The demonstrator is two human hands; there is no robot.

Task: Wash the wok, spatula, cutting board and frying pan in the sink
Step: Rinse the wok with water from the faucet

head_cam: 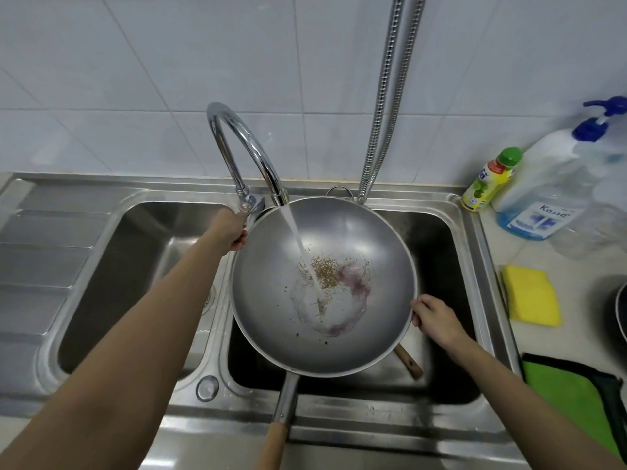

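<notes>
At the far left of the frame the sink's (101, 205) ribbed draining board runs out of view, and its left basin lies mostly behind the left forearm. The left hand (232, 230) reaches to the base of the tap (237, 144), its fingers curled toward the tap's lever; the fingertips are hidden behind the hand, so whether the grip is clenched on the lever cannot be told. Water streams from the spout into the wok (322, 286), which sits tilted over the right basin at the centre of the frame, with brown crumbs and a reddish smear at its bottom. Its wooden handle leaves the frame at the bottom edge. A second wooden handle (409, 362) pokes out from under the wok's lower right rim; what it belongs to is hidden. The right hand (436, 318) pinches the wok's right rim. On the desk at the right lie a yellow sponge (531, 295), a green cloth (573, 398) and soap bottles (543, 184), partly cut off.
</notes>
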